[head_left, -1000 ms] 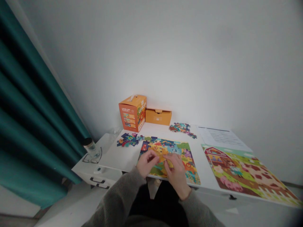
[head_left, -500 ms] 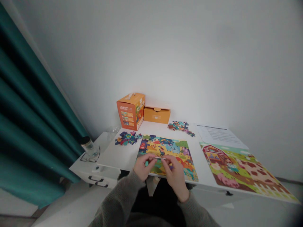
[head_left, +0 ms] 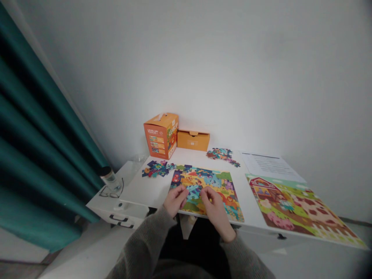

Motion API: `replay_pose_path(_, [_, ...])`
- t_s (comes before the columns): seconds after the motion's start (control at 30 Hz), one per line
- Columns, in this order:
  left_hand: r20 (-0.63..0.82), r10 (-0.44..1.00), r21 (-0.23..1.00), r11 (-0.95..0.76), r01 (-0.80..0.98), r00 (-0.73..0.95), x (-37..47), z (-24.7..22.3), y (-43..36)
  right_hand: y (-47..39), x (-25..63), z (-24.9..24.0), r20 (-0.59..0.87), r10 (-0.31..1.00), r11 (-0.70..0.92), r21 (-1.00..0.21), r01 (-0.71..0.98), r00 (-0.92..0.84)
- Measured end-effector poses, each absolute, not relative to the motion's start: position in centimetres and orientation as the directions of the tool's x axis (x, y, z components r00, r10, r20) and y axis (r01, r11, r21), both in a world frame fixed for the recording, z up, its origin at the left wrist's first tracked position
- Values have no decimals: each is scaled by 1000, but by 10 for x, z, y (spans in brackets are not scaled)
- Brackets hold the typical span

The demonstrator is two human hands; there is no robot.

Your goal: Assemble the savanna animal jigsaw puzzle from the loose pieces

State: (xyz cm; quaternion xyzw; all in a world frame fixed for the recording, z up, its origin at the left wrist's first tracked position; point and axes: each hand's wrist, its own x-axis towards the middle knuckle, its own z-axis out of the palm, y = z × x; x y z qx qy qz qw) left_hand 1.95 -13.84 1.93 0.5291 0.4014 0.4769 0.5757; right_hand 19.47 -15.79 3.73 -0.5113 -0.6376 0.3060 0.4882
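The surface (head_left: 135,192) carries the animal puzzle (head_left: 215,182) at its 6 o'clock edge, probably for easy reach; a loose pile (head_left: 157,169) sits at 10 o'clock; left hand (head_left: 174,200) and right hand (head_left: 215,209) pinch opposite ends of a teal section (head_left: 193,192), seemingly to steady it; over the puzzle, it lies at the left grip's 3 o'clock, the right's 9.
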Motion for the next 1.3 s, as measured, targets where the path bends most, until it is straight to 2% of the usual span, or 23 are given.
replay_pose_path(0.17, [24, 907, 999, -37, 21, 421, 19, 19, -145, -147, 194, 43, 269, 962, 269, -907, 323, -44])
replay_pose_path(0.47, [66, 937, 996, -80, 28, 343, 14, 11, -143, -145, 189, 42, 299, 949, 313, -929, 197, -99])
replay_pose_path(0.6, [213, 944, 970, -235, 62, 251, 8, 8, -143, -143, 189, 40, 300, 951, 310, -925, 221, -76])
replay_pose_path(0.8, [322, 901, 891, -392, 228, 291, -1, 12, -143, -143, 190, 37, 286, 951, 305, -926, 221, -116])
replay_pose_path(1.1, [334, 884, 807, -448, 385, 328, -7, 11, -141, -144, 189, 36, 287, 953, 304, -920, 247, -101])
replay_pose_path(1.3, [297, 909, 827, -399, 397, 293, -9, 16, -142, -143, 190, 32, 273, 954, 296, -919, 259, -120])
